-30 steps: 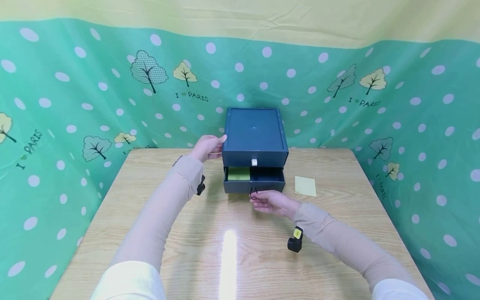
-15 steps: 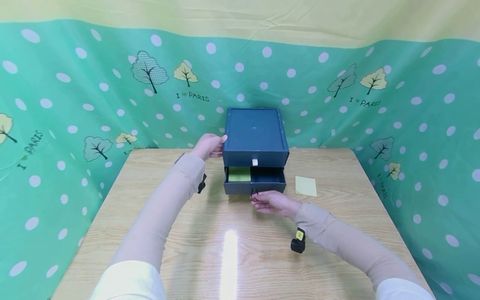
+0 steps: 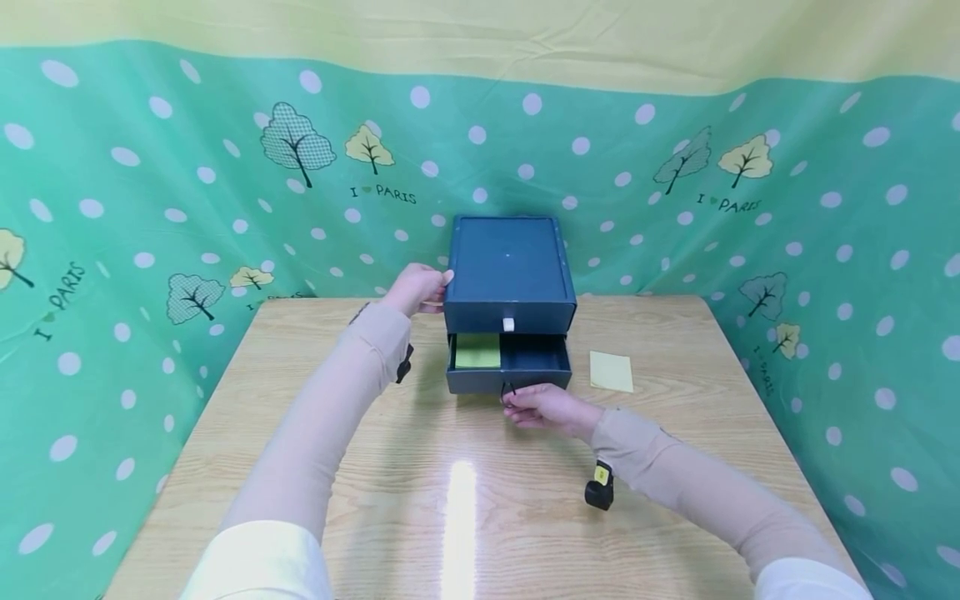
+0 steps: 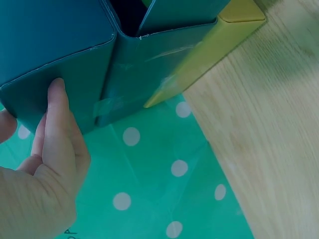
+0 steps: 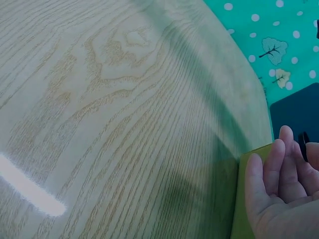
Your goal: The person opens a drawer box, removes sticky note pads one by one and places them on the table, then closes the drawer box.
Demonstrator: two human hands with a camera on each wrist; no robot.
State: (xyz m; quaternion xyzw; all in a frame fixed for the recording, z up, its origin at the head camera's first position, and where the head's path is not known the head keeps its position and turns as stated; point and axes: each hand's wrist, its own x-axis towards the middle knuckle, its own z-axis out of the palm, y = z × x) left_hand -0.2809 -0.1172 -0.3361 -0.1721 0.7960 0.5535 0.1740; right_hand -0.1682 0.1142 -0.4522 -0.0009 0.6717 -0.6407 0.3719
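A dark blue drawer box (image 3: 510,258) stands at the back of the table, with a white knob (image 3: 508,324) on its upper front. Below that, a drawer (image 3: 472,382) is partly pulled out; a yellow-green paper pad (image 3: 477,351) lies in its left compartment. My right hand (image 3: 551,408) pinches the black loop pull (image 3: 504,392) on the drawer's front. In the right wrist view, the fingers sit beside the dark loop (image 5: 304,144). My left hand (image 3: 416,290) rests against the box's left side, its fingers (image 4: 57,117) extended along the wall in the left wrist view.
A pale yellow paper square (image 3: 611,372) lies on the wooden table (image 3: 360,467) right of the box. A yellow section (image 4: 219,37) shows under the drawer in the left wrist view. A green dotted curtain (image 3: 337,117) hangs behind and along both sides.
The drawer has come out slightly further toward me, showing more of the pad inside. My right hand has moved back a little with the loop; my left hand stays at the box.
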